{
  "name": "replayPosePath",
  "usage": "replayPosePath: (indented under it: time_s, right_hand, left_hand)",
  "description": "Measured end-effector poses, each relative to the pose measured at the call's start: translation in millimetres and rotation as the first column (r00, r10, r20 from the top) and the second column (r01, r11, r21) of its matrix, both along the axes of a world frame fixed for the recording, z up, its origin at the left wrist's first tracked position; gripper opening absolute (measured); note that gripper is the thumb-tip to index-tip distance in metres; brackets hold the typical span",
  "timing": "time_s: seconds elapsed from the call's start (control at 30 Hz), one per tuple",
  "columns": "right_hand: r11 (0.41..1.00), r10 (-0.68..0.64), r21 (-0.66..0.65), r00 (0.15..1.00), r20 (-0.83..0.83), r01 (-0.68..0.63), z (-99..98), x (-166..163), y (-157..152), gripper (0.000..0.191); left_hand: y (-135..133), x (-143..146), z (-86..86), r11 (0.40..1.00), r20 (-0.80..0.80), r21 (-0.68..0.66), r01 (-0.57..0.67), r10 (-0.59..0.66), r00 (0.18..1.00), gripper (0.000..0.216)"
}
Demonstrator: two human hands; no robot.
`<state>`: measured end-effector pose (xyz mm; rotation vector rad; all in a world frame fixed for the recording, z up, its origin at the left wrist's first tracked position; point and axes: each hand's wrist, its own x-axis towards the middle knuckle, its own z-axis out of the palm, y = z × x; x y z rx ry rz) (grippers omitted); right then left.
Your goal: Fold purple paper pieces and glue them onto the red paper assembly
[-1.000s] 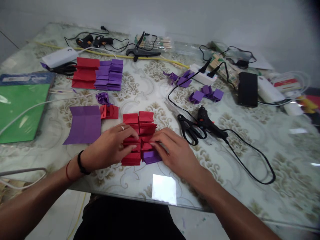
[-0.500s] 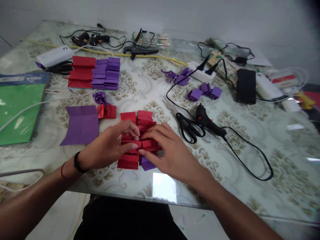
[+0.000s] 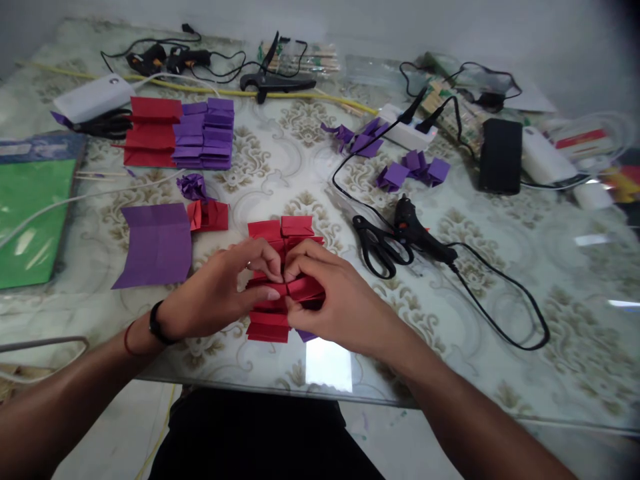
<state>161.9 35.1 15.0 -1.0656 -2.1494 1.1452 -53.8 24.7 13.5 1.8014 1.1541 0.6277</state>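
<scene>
Several folded red papers [image 3: 268, 328] lie in two columns near the table's front edge, with a bit of purple paper [image 3: 306, 335] at the lower right. My left hand [image 3: 245, 273] pinches the folded red paper of the left column by its inner edge. Across from it, my right hand [image 3: 325, 287] grips the right column's folded red paper between thumb and fingers. The fingertips of both hands nearly meet at the seam. To the left lie a creased purple sheet [image 3: 156, 243], a small folded red piece [image 3: 214, 216] and crumpled purple paper [image 3: 191, 187].
Black scissors [image 3: 379, 248] and a glue gun [image 3: 420, 233] with its looped cord lie to the right. Folded purple pieces [image 3: 393, 177] sit near a white power strip [image 3: 407, 130]. A red and purple folded panel [image 3: 153, 148] and a green paper pack [image 3: 33, 220] are at left.
The red papers under my hands have shifted slightly right. My right hand's fingers have curled tighter at the seam, and the camera view has tilted a little.
</scene>
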Motion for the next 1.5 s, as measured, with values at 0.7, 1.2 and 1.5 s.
replayPosePath:
  time_s: [0.7, 1.2, 1.5]
  right_hand:
    - [0.997, -0.067, -0.039, 0.997, -0.025, 0.066, 0.6, -1, -1, 0.019]
    - [0.987, -0.065, -0.156, 0.972, -0.225, 0.029, -4.1, -1, 3, 0.019]
    - [0.978, -0.065, -0.208, 0.966, -0.25, 0.012, -2.0, 2, 3, 0.018]
  left_hand:
    - [0, 3, -3.7, 0.989, 0.191, -0.142, -0.047, 0.074, 0.979, 0.03]
    - [2, -3, -5.9, 0.995, 0.224, -0.096, -0.009, 0.031, 0.974, 0.008]
    - [4, -7, -7.6, 0.993, 0.308, -0.118, 0.001, 0.035, 0.951, 0.011]
